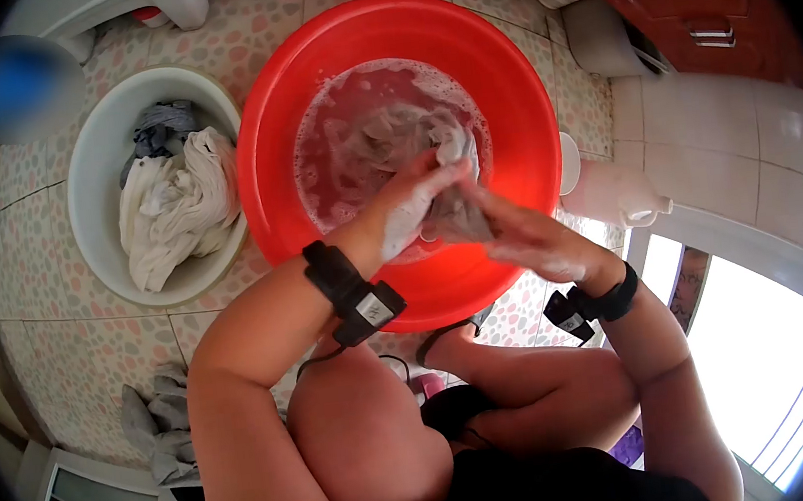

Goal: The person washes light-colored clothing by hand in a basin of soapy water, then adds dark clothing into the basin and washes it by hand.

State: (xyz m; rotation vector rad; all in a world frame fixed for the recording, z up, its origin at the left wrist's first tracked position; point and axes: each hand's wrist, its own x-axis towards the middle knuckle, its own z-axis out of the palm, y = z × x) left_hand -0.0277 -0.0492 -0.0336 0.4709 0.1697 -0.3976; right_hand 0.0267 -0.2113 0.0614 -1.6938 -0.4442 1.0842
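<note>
Grey soapy cloth (458, 215) rubs best low over our round red plastic basin (524, 130), left hand (408, 203) fingers gripping it, right hand (539, 238) fingers nearly straight, close together.

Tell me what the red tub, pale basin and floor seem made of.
Red tub: likely plastic, smooth, from its even colour and rounded rim.
Pale basin: probably plastic too, smooth-walled, though enamel is possible.
Floor: apparently ceramic tile, from its joints and repeated pebble pattern.
</note>
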